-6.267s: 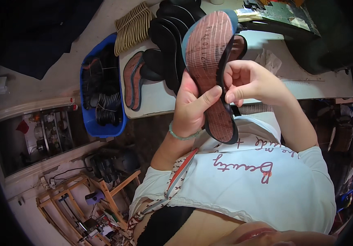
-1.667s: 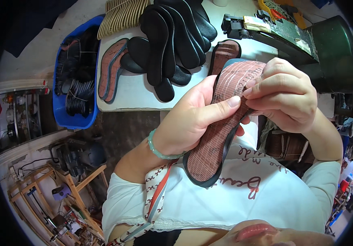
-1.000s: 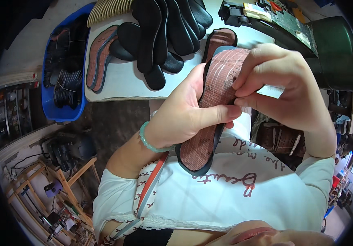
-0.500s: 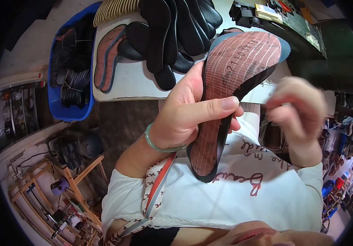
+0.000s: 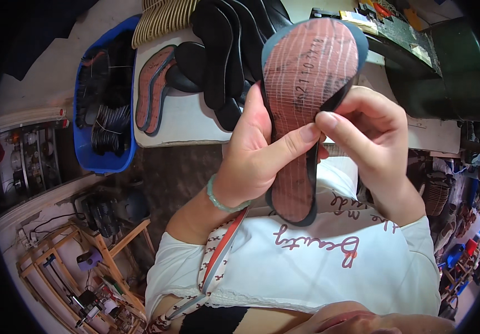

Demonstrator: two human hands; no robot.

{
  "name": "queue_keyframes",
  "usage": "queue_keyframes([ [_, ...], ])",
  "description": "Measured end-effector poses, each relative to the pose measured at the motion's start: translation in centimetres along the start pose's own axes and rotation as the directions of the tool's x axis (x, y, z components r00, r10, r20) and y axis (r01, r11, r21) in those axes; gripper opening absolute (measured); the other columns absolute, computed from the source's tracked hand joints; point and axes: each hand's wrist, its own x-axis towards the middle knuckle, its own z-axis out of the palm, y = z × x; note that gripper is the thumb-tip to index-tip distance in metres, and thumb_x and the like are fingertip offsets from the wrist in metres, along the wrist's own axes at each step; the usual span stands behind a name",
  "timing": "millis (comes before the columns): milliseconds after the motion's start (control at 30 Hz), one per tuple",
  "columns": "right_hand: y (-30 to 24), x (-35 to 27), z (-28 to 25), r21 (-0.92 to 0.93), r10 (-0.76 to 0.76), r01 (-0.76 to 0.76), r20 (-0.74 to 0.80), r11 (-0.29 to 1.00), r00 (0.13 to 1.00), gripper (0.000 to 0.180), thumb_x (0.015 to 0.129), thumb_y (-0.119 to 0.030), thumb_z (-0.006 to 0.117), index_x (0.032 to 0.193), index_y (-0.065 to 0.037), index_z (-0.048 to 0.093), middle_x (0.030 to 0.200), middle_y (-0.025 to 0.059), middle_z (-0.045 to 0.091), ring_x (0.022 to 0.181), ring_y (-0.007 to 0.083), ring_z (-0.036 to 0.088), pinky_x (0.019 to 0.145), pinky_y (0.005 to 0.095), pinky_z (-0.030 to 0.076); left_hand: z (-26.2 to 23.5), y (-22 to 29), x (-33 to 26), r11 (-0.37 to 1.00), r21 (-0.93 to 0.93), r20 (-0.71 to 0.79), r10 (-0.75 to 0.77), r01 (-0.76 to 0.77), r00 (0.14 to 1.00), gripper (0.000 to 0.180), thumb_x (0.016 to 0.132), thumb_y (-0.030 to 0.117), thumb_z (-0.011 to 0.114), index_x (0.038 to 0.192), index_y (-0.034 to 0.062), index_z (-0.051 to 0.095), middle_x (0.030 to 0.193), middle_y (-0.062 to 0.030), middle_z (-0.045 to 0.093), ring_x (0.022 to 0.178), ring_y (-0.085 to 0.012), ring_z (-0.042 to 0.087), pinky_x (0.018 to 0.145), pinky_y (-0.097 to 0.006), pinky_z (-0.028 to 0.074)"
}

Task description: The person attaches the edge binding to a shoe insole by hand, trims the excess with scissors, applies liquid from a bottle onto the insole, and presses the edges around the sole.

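Black digits (image 5: 309,72) on insole (image 5: 284,83) (red script (image 5: 326,246) on shirt (image 5: 379,284))

A long, sole-shaped insole (image 5: 293,78) has a brick-pink face crossed by a fine grid of pale lines, with black printed marks, a blue-teal rim around the wide end and black along its edge. The flat, smooth tabletop (image 5: 190,117) is off-white. On it, the slender, curved insole pair (image 5: 153,92) is brick-pink edged in blue-grey, the overlapping, rounded pads (image 5: 213,55) are plain black, and the ribbed bundle (image 5: 161,23) is tan. The deep plastic tub (image 5: 103,163) is bright blue; the beaded bracelet (image 5: 218,203), pale green; the short-sleeved shirt (image 5: 301,278), white with dark-red script.
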Motion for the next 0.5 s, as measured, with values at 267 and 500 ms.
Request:
queue_keyframes([
  [267, 2.1, -0.5, -0.1, 0.02, 0.15, -0.153, 0.112, 0.988, 0.982, 0.05, 0.088, -0.023, 0.073, 0.123, -0.003, 0.045, 0.107, 0.0013, 0.048, 0.094, 0.0086, 0.047, 0.085, 0.0247, 0.041, 0.2, -0.2, 1.5, 0.966, 0.054, -0.058, 0.254, -0.251, 0.965, 0.035, 0.095, 0.005, 0.056, 0.125, 0.0023, 0.038, 0.1, -0.0139, 0.065, 0.086, -0.0178, 0.066, 0.083, -0.031, 0.053],
  [500, 1.5, 1.3, -0.8, 0.041, 0.348, -0.351, 0.069, 0.935, 0.935, 0.026, 0.095, -0.022, 0.064, 0.095, 0.003, 0.064, 0.082, -0.0027, 0.06, 0.073, 0.0017, 0.049, 0.069, 0.0191, 0.044, 0.2, -2.1, 4.8, 0.922, 0.166, -0.15, 0.375, -0.351, 0.915, 0.031, 0.096, 0.003, 0.054, 0.122, 0.0024, 0.037, 0.103, -0.0136, 0.064, 0.088, -0.0203, 0.067, 0.08, -0.033, 0.056],
])
